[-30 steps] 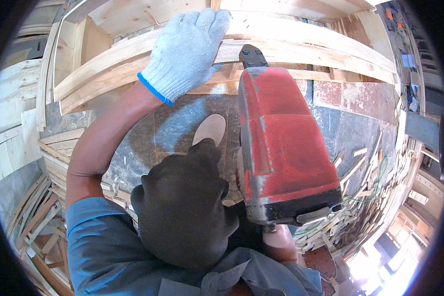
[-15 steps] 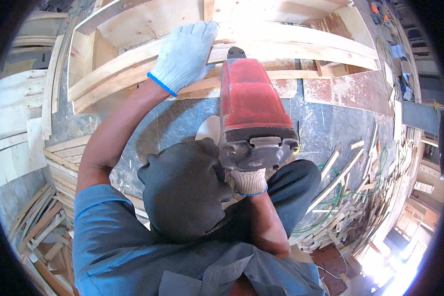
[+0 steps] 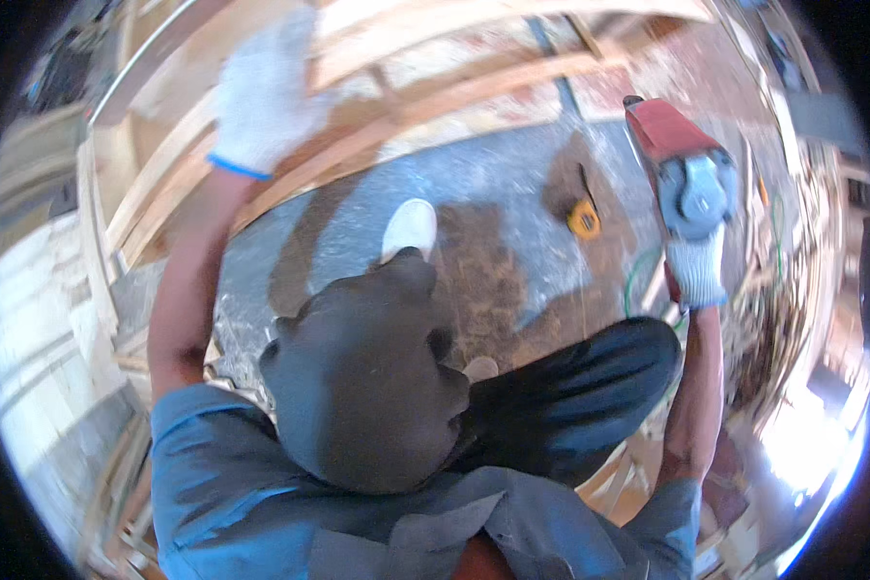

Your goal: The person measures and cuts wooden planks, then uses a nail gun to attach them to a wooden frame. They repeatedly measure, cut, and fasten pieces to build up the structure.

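My left hand (image 3: pixel 266 97), in a white knit glove with a blue cuff, is blurred by motion. It lies flat over the long boards of a wooden frame (image 3: pixel 435 106), fingers stretched out. Out to the right, my gloved right hand (image 3: pixel 696 274) grips a red and grey power tool (image 3: pixel 669 135) that looks like a nail gun. The tool's dark tip points away from me, apart from the frame. My right fingers are partly hidden beneath its grey rear end.
Between frame and knee, a round yellow thing (image 3: pixel 583 220), maybe a tape measure, lies on the grey floor (image 3: pixel 358 222). My white shoe (image 3: pixel 411 227) is near the middle. Wood scraps (image 3: pixel 764 358) and a green hose (image 3: pixel 638 275) lie at the right; pale boards (image 3: pixel 34 319) at the left.
My right hand has carried the tool from the middle out to the right, away from the frame. My left hand has shifted left along the boards, and the view has turned.
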The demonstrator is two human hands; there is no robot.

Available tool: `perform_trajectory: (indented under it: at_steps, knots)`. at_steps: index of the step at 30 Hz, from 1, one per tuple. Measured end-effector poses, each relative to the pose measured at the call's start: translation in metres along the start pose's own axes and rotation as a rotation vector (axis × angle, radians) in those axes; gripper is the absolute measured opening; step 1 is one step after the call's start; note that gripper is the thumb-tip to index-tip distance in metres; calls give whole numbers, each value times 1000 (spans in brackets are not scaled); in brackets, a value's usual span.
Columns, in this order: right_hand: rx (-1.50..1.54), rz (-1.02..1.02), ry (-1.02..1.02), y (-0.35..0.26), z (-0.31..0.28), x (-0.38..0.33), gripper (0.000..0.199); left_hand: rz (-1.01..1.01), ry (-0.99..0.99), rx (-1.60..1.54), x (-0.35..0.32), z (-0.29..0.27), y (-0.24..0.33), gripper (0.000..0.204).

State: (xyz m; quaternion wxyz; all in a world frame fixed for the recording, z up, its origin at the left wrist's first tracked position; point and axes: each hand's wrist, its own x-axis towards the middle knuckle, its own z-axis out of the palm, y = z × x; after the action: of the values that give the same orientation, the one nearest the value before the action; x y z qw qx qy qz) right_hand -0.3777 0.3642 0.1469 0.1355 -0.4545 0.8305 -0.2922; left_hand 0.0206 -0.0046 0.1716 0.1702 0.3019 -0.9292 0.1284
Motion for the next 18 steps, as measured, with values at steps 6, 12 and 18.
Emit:
perform_trajectory:
  at_steps: [6,12,18]
  knots:
    - [-529,513,-13,104,-29,-47,32,196,-84,-459,-74,-14,75,60]
    - [-694,1066,40,283,-61,-212,44,-371,-642,-609,-126,157,36,62]
    - [-624,1358,63,325,-22,-363,48,-468,-694,-772,-127,267,-12,68]
